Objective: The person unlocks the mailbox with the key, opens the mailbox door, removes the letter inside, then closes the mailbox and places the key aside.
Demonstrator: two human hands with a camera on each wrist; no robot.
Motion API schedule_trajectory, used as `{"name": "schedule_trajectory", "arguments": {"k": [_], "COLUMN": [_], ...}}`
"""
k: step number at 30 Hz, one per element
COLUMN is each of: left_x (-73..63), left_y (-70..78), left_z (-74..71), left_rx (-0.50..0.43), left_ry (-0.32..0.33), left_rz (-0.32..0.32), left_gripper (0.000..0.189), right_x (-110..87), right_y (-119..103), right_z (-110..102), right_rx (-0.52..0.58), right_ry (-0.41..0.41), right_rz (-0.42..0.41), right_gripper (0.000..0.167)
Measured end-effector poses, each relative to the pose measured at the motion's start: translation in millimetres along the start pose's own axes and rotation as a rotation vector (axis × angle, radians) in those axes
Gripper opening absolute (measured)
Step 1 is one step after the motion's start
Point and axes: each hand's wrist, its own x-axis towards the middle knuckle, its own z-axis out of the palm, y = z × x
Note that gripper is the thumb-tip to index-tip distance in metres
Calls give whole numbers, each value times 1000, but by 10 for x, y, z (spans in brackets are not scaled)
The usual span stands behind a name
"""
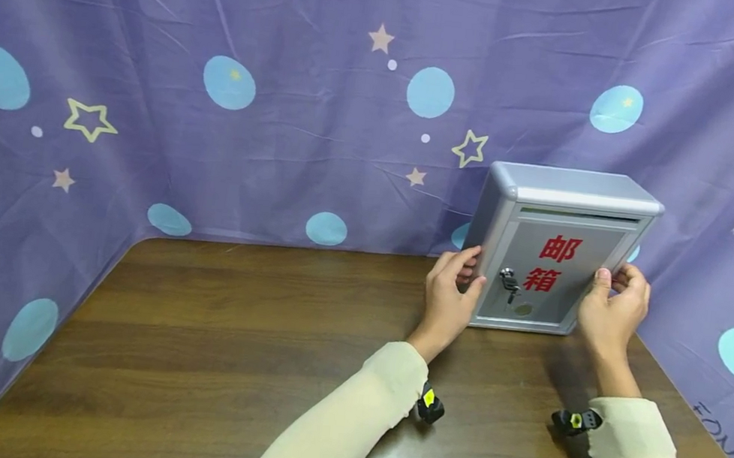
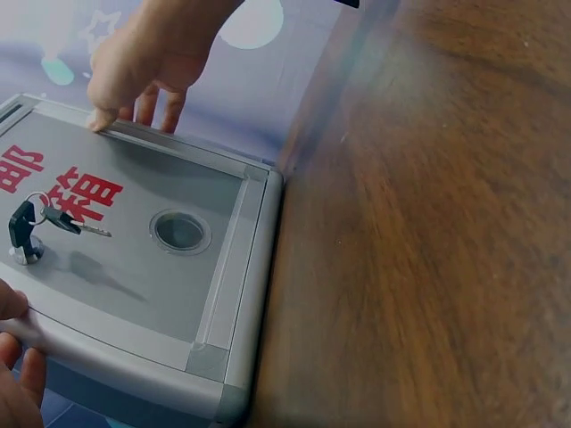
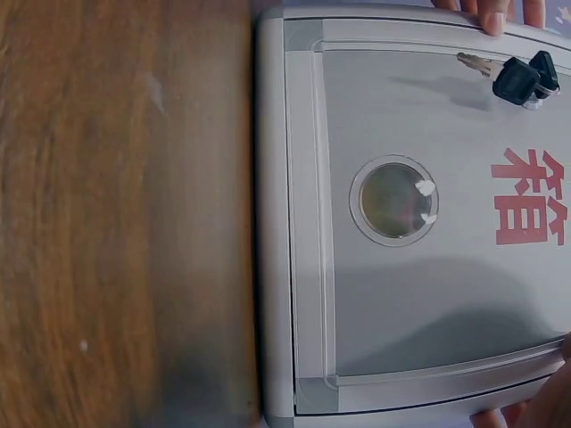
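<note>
Locate box [image 1: 562,304] upright on far right of table [image 1: 226,334], near curtain [image 1: 278,173]. Gripped now between 2 half-closed hands: by left hand [image 1: 449,293] at side edge nearest lock [image 2: 28,251], by right hand [image 1: 614,312] at opposite edge, pinching rim in each case. For good control, press evenly, avoid tilting, and avoid snagging keys [image 2: 21,223] hanging at lock.

The silver-grey box [image 1: 574,269] bears red characters [image 1: 541,280].
</note>
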Motion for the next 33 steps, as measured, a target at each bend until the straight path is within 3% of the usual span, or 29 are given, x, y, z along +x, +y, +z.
{"name": "schedule_trajectory", "arguments": {"k": [14, 21, 33], "left_x": [-9, -11, 28], "left_y": [34, 30, 35], "left_z": [-5, -11, -53], "left_rx": [78, 75, 40], "left_ry": [32, 19, 36], "left_rz": [-30, -38, -32], "left_gripper": [48, 48, 49], "right_x": [-17, -37, -51], "right_y": [-76, -113, -159], "right_z": [19, 24, 39], "right_rx": [22, 36, 26], "right_ry": [26, 41, 37], "right_rz": [10, 55, 35], "right_gripper": [32, 32, 32]}}
